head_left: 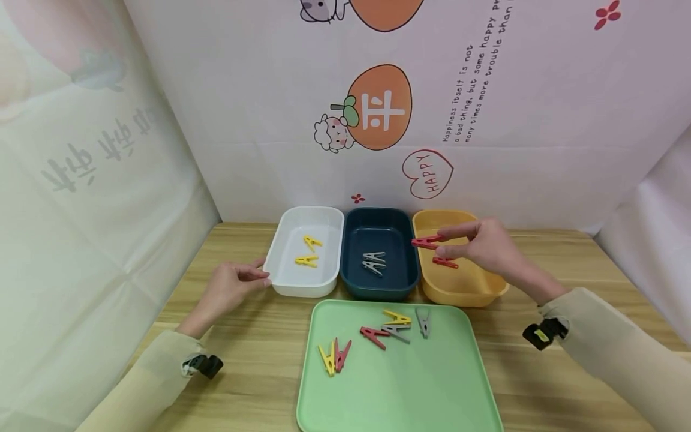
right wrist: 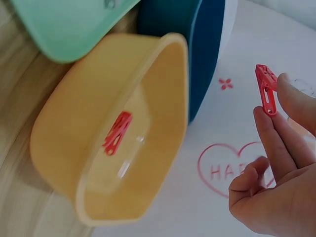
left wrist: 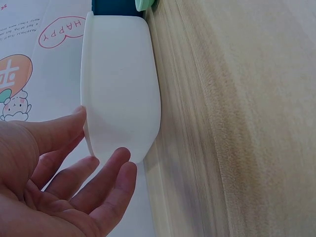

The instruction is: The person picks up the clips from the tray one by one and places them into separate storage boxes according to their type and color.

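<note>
R hand [head_left: 488, 246] is pinching a red clothespin [head_left: 425, 242] btwn thumb + fingers, hovering over the orange bin [head_left: 464, 294]'s L side, w/ another red pin [head_left: 445, 262] lying inside. L hand [head_left: 227, 294] is touching the white bin [head_left: 305, 290]'s rim, fingers loosely bent. 2 yellow pins [head_left: 306, 261] are sitting in there, 2 grey pins [head_left: 373, 264] in the navy bin [head_left: 380, 294]. Six mixed pins [head_left: 397, 318] are lying on the green tray [head_left: 421, 390] btw.

A curtained-off tabletop booth, though whether in a home or a lab cannot be told; a wood-grain table [head_left: 254, 372] spans the lower frame; a white back cloth [head_left: 513, 180] printed with cartoon fruit and lettering fills the top; hangings close the left side [head_left: 108, 240] and right edge [head_left: 664, 210].
</note>
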{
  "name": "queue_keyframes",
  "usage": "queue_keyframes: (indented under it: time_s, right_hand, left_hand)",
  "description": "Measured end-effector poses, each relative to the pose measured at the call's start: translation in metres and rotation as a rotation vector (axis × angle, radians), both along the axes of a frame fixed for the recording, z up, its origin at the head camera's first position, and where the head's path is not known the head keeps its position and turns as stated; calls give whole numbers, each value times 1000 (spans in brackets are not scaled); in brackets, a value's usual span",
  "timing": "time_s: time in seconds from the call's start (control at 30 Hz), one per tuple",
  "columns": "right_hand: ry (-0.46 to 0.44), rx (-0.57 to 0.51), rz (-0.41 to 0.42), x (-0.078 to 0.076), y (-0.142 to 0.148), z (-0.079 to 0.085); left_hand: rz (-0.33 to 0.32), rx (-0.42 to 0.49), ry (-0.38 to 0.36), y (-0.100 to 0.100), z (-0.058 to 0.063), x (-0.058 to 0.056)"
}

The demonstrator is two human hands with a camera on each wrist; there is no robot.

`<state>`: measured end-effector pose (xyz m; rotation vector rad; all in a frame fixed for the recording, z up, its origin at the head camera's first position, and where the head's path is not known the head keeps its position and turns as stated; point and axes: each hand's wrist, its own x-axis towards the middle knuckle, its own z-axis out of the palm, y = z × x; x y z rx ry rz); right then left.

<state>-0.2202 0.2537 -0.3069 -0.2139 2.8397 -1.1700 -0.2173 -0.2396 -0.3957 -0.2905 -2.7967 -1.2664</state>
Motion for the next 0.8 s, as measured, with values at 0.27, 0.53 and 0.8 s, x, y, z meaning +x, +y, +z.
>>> queue_keyframes:
  time_s: [0.27,0.53,0.8]
  right_hand:
    - [-44,12,-6,-17,19,-8]
    - [-51,57,-31,-34,30,-14]
    - [-67,89,-42,-50,34,-21]
  left_hand:
    - [0,4,-1,-1,-1,-1]
    - [5,-1,4,-1,-1,-1]
    - [5,20,-12,0,0,0]
